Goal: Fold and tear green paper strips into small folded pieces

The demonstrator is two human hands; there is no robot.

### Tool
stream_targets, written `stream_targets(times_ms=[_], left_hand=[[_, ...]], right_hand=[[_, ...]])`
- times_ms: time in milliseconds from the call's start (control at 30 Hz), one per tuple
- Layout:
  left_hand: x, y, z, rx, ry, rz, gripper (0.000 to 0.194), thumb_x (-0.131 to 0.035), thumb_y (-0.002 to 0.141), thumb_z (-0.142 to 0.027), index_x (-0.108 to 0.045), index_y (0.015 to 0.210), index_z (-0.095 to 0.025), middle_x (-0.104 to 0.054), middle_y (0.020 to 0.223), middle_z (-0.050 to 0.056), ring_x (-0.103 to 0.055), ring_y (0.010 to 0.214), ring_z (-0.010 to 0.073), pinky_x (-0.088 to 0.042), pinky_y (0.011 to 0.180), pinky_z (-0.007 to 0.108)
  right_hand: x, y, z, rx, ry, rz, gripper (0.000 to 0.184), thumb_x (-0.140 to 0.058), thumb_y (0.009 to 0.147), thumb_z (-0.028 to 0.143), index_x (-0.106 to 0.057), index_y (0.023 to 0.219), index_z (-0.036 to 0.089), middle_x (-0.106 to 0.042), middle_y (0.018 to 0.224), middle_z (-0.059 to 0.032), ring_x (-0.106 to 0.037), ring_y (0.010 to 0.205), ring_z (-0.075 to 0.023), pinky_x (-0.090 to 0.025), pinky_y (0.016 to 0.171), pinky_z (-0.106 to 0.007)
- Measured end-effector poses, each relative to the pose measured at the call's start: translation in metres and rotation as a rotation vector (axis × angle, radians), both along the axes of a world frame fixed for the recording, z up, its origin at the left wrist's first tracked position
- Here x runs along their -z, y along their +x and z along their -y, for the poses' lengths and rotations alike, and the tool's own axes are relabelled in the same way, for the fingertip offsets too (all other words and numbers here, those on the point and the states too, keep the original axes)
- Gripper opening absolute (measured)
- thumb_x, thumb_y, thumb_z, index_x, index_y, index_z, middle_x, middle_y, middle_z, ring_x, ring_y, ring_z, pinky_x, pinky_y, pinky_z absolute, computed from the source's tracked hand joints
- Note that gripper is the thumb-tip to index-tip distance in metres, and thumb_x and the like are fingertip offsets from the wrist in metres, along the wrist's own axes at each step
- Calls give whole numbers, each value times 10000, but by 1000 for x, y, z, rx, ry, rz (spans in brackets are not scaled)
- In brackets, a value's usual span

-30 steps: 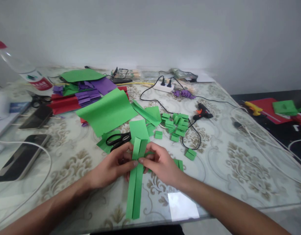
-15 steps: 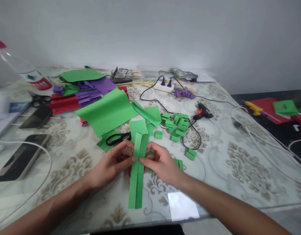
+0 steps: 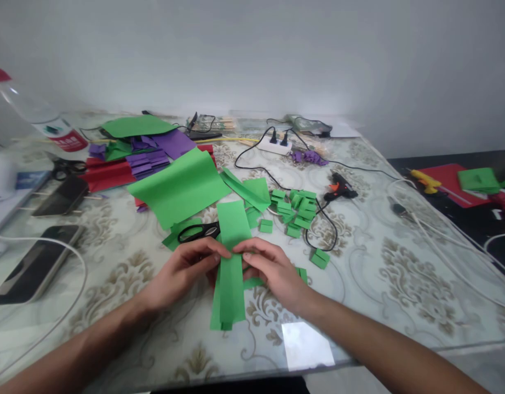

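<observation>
A long green paper strip (image 3: 233, 287) with lengthwise creases is held upright over the table, pinched near its upper part. My left hand (image 3: 190, 265) grips its left edge, with the index fingertip on the front face. On the opposite edge, my right hand (image 3: 271, 268) has its fingers closed, thumb and index near the middle of the strip. Some fingers of both hands are hidden behind the paper. Black-handled scissors (image 3: 199, 232) lie just beyond my left hand. Small folded green paper pieces (image 3: 304, 207) are heaped past my right hand.
A large green sheet (image 3: 181, 191) lies at centre left, near purple strips (image 3: 149, 165) and red paper (image 3: 108, 174). A glue gun (image 3: 340, 187) and a power strip (image 3: 275, 145) with black cables sit behind. Phones (image 3: 39, 265) and a bottle (image 3: 39, 112) stand at left.
The strip has been turned so a flatter face shows, and its lower end has risen slightly. My index fingers have come over the front of the paper.
</observation>
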State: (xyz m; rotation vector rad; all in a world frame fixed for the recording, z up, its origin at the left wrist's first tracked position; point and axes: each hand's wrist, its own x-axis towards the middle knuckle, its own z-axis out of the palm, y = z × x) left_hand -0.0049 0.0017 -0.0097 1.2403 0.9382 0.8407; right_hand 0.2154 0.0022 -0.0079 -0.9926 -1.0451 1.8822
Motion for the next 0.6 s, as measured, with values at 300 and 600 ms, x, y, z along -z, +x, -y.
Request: stream_targets(times_ms=[300,600], left_hand=[[0,-1,3,-52,126,-144,222,-640,1013,-409,-746,1042,-216,-675,815,8,-646,694,165,-532,647,265],[1,1,5,-66,145,-131,187,-647,1018,-380,-689,1089,-211,-669,871,14,-645,694,146,-539,639,253]], right_hand=[[4,-2,1,-67,-68,39,514,-938,705,383,-642,1092,221,-629,885,34,-669,755,-135,-610,679,-284],[4,-4,4,-53,-79,33,419,-844,815,485,-638,1085,239,-620,753,50,-685,754,-158,-604,699,-291]])
